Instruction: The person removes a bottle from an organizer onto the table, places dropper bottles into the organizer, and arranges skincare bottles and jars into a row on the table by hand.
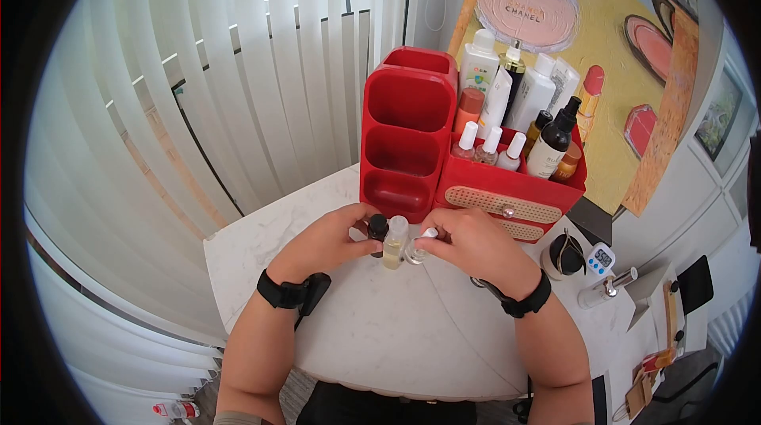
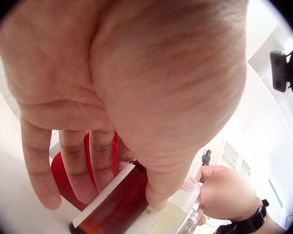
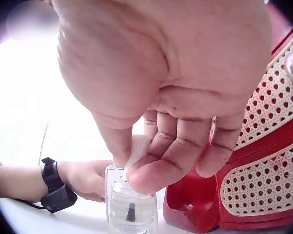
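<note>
My left hand [image 1: 342,236] pinches a small amber bottle [image 2: 118,204] with a black top, its thumb and fingers on either side. Just right of it on the white table stands a clear bottle [image 1: 393,247] of pale yellow liquid. Beyond that, my right hand [image 1: 476,244] holds a clear nail polish bottle [image 3: 132,209] by its white cap [image 3: 137,148], between thumb and index finger. The polish bottle's brush shows through the glass in the right wrist view. All three bottles stand close together in a row, in front of the red organizer [image 1: 367,163].
The organizer's right section holds several bottles and tubes, among them nail polishes [image 1: 489,145], above woven-front drawers [image 1: 501,203]. To the right are a black-topped jar [image 1: 566,254], a small timer [image 1: 602,259] and a painting [image 1: 547,68] behind. White blinds [image 1: 198,68] hang at left.
</note>
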A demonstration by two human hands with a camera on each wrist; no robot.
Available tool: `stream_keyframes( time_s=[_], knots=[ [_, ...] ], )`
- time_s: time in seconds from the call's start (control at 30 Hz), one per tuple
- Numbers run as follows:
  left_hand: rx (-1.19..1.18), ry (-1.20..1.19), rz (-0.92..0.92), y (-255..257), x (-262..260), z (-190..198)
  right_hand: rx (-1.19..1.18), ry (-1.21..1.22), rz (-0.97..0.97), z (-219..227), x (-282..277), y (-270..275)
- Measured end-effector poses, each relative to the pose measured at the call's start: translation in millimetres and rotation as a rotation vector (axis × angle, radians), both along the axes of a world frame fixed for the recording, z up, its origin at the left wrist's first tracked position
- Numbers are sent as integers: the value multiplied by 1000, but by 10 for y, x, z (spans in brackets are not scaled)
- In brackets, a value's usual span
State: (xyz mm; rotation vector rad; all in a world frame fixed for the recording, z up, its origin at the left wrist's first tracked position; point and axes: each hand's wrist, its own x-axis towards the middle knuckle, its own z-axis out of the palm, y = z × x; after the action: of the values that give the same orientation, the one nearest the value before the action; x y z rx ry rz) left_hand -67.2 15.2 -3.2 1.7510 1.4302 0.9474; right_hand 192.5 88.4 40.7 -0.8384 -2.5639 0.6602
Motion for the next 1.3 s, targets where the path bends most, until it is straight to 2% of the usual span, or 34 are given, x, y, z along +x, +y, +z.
stream_keyframes(
  time_s=[0.17, 0.57, 1.3],
  knots=[
    [22, 0, -23, 4, 0, -5, 143, 15, 84, -184, -34, 57],
    [0, 14, 1, 1, 13, 12, -12, -56, 66, -239, -122, -3],
    [-5, 3, -3, -8, 10, 17, 38, -58, 55, -268, -149, -39]
  ],
)
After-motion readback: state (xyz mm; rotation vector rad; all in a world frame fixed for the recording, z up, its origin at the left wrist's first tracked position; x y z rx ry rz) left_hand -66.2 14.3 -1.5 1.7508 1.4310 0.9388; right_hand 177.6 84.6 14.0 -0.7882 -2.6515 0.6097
